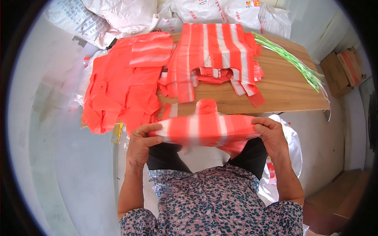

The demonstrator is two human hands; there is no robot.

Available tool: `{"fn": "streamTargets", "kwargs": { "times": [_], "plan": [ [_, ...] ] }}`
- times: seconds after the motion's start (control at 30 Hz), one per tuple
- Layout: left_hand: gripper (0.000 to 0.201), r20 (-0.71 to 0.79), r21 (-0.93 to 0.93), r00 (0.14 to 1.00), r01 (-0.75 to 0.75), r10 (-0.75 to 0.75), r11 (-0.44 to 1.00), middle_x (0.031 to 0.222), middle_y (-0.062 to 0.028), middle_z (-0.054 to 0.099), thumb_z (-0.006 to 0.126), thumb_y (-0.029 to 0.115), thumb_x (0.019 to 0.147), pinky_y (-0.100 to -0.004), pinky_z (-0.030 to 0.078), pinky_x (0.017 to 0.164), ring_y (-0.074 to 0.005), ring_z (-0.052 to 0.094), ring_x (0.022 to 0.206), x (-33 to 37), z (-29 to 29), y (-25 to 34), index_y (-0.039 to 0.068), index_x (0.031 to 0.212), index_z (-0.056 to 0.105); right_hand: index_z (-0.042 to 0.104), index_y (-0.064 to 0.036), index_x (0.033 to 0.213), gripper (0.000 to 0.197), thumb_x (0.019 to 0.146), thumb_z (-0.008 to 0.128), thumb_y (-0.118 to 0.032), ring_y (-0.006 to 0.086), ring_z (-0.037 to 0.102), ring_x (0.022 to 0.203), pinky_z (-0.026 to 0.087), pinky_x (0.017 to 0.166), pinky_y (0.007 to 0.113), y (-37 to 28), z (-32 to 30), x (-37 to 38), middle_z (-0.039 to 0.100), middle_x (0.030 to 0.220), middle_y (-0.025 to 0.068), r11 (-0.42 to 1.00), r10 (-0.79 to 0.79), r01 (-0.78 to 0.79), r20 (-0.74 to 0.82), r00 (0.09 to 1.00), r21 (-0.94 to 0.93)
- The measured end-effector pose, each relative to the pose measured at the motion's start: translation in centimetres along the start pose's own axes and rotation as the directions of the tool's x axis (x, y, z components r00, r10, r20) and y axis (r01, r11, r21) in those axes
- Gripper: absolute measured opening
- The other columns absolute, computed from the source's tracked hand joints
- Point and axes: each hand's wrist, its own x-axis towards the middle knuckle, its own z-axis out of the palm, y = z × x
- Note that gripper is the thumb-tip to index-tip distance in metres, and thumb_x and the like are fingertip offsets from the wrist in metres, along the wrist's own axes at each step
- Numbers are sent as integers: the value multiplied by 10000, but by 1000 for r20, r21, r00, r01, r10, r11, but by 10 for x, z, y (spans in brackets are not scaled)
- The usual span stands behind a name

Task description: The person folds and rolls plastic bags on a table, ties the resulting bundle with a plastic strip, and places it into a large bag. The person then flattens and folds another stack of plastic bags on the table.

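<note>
Between my two hands a red-and-white striped plastic bag [195, 128] is stretched sideways above my lap, at the table's near edge. My left hand [142, 139] pinches its left end between thumb and fingers. At the opposite end my right hand [270, 131] grips it the same way. A tab of the bag stands up in the middle, and its lower edge is blurred. Beyond it lies a stack of striped vest bags [214, 45], handles toward me. To the left is a spread pile of red bags [122, 84], partly hanging over the edge.
The wooden table [287, 86] carries the piles. A bundle of green plastic strips [293, 61] lies at its right side. Full white sacks [118, 17] line the back. Cardboard boxes [342, 70] stand at the right, and a white plastic bag [291, 145] is beside my right leg.
</note>
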Motion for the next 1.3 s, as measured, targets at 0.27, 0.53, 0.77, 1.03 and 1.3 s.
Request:
{"fn": "streamTargets", "kwargs": {
  "times": [0.27, 0.53, 0.77, 1.03, 1.3],
  "plan": [
    [392, -68, -20, 998, -1, 0, 1000, 957, -120, 671, 678, -158, 655, -265, 524, 801, -172, 634, 838, 1, 1, -4, -48, 1030, 653, 624, 39, 1113, 396, 720, 652, 79, 136, 607, 931, 491, 832, 248, -3, 3, -6, 650, 982, 68, 979, -70, 95, 142, 987, -183],
    [396, -94, -68, 995, 9, -15, 998, 943, -128, 666, 666, -149, 674, -259, 531, 770, -179, 633, 800, 3, -4, -9, -53, 1057, 645, 651, 12, 1094, 361, 743, 645, 94, 116, 611, 843, 496, 801, 231, 0, -1, 4, 660, 953, 57, 965, -37, 71, 138, 990, -253],
    [402, -97, -37, 995, 19, -22, 999, 938, -115, 666, 676, -136, 676, -255, 525, 777, -174, 627, 813, 2, -6, -8, -35, 1064, 653, 671, 29, 1027, 312, 724, 650, 99, 115, 600, 823, 482, 789, 226, 0, -4, 8, 646, 876, 47, 964, 7, 25, 120, 993, -266],
    [393, -136, 141, 989, -38, 57, 989, 948, -83, 667, 678, -128, 665, -247, 503, 814, -152, 615, 840, -4, 6, -2, -20, 1043, 670, 673, 21, 1001, 304, 700, 661, 57, 123, 558, 816, 447, 738, 248, -7, 6, 0, 586, 883, 24, 876, -122, 163, 118, 986, -453],
    [345, -151, 301, 978, -95, 145, 949, 882, -28, 651, 684, -99, 686, -223, 483, 751, -106, 587, 795, -14, 7, -2, 2, 1016, 680, 656, 7, 925, 235, 693, 653, 42, 209, 575, 772, 447, 689, 275, -21, 16, -11, 571, 813, 95, 479, -365, 433, 276, 889, -764]
  ]
}}
